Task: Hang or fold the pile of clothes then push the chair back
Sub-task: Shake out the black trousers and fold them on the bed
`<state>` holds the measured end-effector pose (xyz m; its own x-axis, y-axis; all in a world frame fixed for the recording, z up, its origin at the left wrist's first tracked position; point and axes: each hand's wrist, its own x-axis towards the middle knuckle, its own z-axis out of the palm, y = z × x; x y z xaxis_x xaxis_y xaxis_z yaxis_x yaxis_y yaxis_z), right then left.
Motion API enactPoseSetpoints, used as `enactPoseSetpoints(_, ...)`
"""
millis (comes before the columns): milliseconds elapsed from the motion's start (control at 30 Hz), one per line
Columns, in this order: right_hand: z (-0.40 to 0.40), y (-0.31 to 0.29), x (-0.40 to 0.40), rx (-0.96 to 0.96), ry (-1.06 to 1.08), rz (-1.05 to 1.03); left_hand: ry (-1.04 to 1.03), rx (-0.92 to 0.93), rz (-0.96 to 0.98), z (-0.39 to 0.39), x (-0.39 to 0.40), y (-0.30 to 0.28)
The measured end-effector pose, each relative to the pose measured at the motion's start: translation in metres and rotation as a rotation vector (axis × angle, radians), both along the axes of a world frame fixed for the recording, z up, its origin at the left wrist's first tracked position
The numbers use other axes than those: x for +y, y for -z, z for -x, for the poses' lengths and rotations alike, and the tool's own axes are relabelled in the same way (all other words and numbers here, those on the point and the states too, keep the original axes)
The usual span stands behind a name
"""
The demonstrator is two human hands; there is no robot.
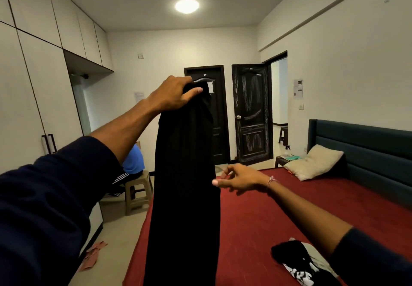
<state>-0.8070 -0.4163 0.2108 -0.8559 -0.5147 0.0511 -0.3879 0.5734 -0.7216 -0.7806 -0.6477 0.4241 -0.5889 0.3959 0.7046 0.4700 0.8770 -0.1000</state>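
Black garment (185, 174) hangs long from left hand (171, 93), fingers (194, 90) clamped on its top edge, held high so it drops straight, prob for folding. Right hand (240, 177) w/ fingers loosely spread, holding nothing, reaching for garment's side. Remaining clothes pile (296, 261) sits on red bed (278, 207).

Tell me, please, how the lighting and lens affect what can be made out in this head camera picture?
Head view: the ceiling light is blown out to a white glare; the black garment held up by the left hand reads as a near-featureless silhouette; wide-angle distortion bows the wardrobe and wall lines; corners darken; the right hand looks slightly soft.
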Motion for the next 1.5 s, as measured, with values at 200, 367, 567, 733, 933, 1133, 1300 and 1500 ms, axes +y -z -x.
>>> enactPoseSetpoints(200, 0.008, 0.053, -0.028, -0.364, -0.121, 0.327, 0.030, 0.040, 0.010, -0.016, -0.008, -0.013)
enactPoseSetpoints(367, 0.005, 0.067, -0.064, -0.566, -0.123, 0.813, 0.029, 0.053, 0.051, -0.025, -0.018, -0.014)
enactPoseSetpoints(567, -0.007, 0.067, -0.066, -0.502, -0.033, 0.745, -0.002, 0.056, 0.067, -0.043, -0.039, -0.015)
enactPoseSetpoints(733, -0.031, 0.068, -0.088, -0.478, -0.043, 0.746, -0.020, 0.086, 0.084, -0.062, -0.036, -0.023)
enactPoseSetpoints(933, -0.056, 0.055, -0.085, -0.327, -0.102, 0.800, -0.035, 0.110, 0.118, -0.086, -0.023, -0.024)
enactPoseSetpoints(1133, -0.079, 0.047, -0.066, -0.391, -0.151, 0.707, -0.071, 0.104, 0.153, -0.113, -0.019, -0.025)
enactPoseSetpoints(1300, -0.102, 0.050, -0.060, -0.515, -0.357, 0.651, -0.124, 0.115, 0.193, -0.133, -0.017, -0.029)
enactPoseSetpoints(1500, -0.100, 0.040, -0.049, -0.379, -0.261, 0.718, -0.230, 0.123, 0.189, -0.150, -0.028, -0.036)
